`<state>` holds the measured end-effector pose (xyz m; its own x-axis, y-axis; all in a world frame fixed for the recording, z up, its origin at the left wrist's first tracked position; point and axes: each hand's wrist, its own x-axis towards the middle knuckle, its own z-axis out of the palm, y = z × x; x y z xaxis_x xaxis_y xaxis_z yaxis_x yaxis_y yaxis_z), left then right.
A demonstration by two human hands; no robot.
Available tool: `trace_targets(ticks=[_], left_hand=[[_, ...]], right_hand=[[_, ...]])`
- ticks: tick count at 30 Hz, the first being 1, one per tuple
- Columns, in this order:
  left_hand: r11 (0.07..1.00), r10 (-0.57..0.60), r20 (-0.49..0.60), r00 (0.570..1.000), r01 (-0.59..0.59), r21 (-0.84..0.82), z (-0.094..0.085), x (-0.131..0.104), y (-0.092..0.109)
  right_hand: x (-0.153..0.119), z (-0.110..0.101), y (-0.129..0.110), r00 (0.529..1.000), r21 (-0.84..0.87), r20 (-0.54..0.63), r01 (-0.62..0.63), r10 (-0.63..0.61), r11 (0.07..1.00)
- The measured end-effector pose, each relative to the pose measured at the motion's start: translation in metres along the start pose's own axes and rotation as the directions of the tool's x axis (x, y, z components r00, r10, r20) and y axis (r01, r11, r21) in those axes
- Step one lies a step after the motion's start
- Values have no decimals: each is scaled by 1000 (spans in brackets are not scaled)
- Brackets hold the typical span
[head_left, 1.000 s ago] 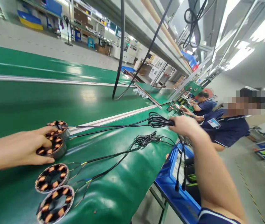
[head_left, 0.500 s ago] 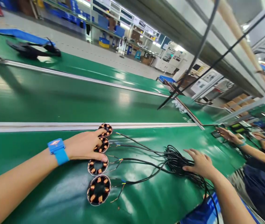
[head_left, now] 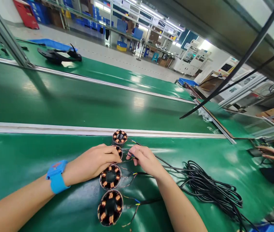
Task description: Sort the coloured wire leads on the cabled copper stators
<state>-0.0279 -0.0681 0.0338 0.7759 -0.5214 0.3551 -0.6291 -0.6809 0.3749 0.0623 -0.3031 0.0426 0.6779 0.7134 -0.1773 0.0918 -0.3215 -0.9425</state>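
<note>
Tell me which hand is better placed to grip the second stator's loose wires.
Right. The right hand already pinches at the wires beside the second stator, while the left hand lies over that stator, steadying it.

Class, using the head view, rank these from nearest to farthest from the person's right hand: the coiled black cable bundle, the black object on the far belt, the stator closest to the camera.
From the right hand:
1. Nearest stator, just below-left.
2. Cable bundle, to the right.
3. Black object, far upper left.

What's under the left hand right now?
The left hand covers most of the second stator in the row; only its copper-wound right edge shows. Whether fingers pinch it is hidden. The right hand holds its wires.
</note>
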Motion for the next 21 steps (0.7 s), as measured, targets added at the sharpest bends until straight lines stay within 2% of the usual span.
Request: trace_targets(ticks=[3,6,9,15,19,21], left_hand=[[995,23,56,998,-17,-94,-3,2,-5],[985,-63,138,988,83,-148,-4,5,-4],[957,-191,207,960,229,-180,-6,8,1],[945,-177,314,933,251,-212,-14,16,4],[935,-171,278,945,245,-255,-19,16,0],[938,-189,170,967,229,-259,-20,15,-8]], right_hand=[[0,2,7,985,390,-13,-155,174,908],[-1,1,7,971,522,80,-232,224,821],[0,-5,8,972,498,142,-233,187,835],[-1,-12,16,973,438,202,-193,113,878],[-13,-27,7,968,322,249,-123,42,939],[-18,-38,-4,989,225,143,6,-39,974]])
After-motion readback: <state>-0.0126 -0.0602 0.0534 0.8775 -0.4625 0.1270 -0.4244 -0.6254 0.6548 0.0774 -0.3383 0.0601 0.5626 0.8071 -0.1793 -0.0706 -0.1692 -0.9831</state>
